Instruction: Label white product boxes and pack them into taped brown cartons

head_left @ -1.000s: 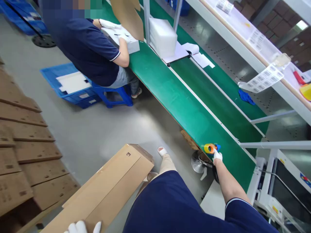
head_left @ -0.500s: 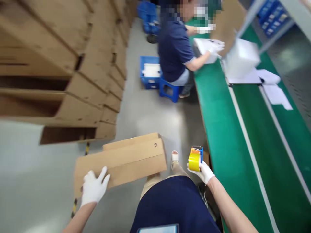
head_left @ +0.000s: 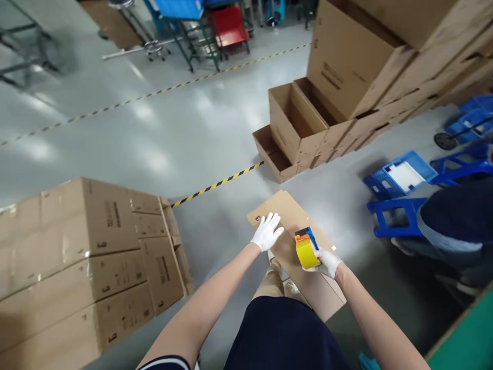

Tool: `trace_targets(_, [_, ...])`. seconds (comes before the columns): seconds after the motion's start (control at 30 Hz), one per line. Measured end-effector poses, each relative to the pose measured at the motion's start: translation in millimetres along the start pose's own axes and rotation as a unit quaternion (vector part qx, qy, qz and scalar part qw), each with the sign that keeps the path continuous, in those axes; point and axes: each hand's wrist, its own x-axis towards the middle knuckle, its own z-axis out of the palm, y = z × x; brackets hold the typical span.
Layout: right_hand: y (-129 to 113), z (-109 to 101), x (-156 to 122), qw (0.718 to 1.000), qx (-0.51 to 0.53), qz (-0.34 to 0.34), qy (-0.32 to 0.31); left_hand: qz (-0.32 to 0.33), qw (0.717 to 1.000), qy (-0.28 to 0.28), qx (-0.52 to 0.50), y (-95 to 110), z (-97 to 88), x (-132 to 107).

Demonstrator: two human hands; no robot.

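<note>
A long, narrow cardboard box [head_left: 295,216] stands in front of my legs, its top flaps with a seam along the middle. My left hand [head_left: 267,232], in a white glove, lies flat on its near left part with the fingers stretched out. In my gloved right hand [head_left: 326,263] is a tape dispenser [head_left: 307,249] with a blue and orange frame and a roll of yellow tape. It is above the box top; I cannot tell whether the tape touches the cardboard.
Stacked closed cartons [head_left: 115,257] stand on the left. Open cartons [head_left: 296,113] are piled at the far right. A blue crate [head_left: 400,174] and a blue stool [head_left: 396,218] are beside a seated person [head_left: 454,226]. A green table edge [head_left: 466,334] shows at lower right.
My view has turned left, away from the green table. The dispenser in my right hand has come over the box, and my left hand now rests near the box's marked end.
</note>
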Motion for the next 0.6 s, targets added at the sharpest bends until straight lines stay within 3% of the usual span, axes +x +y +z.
trace_targets(0.1, [-18.7, 23.6, 21.2, 0.999, -0.003, 0.050, 0.002, 0.004, 1.000, 0.011, -0.027, -5.8, -3.4, -2.0])
trace_targets(0.2, [-43.0, 38.5, 18.9, 0.998, 0.039, 0.049, 0.009, 0.018, 0.999, 0.045, -0.001, -6.6, 1.7, -5.9])
trace_targets(0.3, [-83.5, 61.0, 10.8, 0.999, 0.021, -0.010, 0.040, 0.023, 0.997, 0.072, 0.022, -7.6, 10.8, -6.2])
trace_targets(0.37, [-118.5, 89.0, 10.5, 0.991, -0.087, -0.083, 0.055, 0.018, 0.997, 0.077, 0.026, -8.9, 15.1, -3.6])
trace_targets(0.4, [-137.0, 107.8, 13.3, 0.974, -0.175, -0.129, 0.064, 0.015, 0.997, 0.078, 0.027, -9.5, 16.2, -1.7])
trace_targets(0.47, [-172.7, 153.8, 26.7, 0.894, -0.385, -0.212, 0.090, 0.011, 0.997, 0.073, 0.034, -9.9, 16.5, 1.9])
trace_targets(0.53, [-203.0, 206.5, 51.4, 0.767, -0.576, -0.260, 0.112, 0.007, 0.997, 0.066, 0.046, -9.3, 15.2, 4.4])
trace_targets(0.6, [-225.5, 258.0, 86.5, 0.655, -0.698, -0.271, 0.102, 0.003, 0.996, 0.065, 0.054, -8.1, 13.1, 5.0])
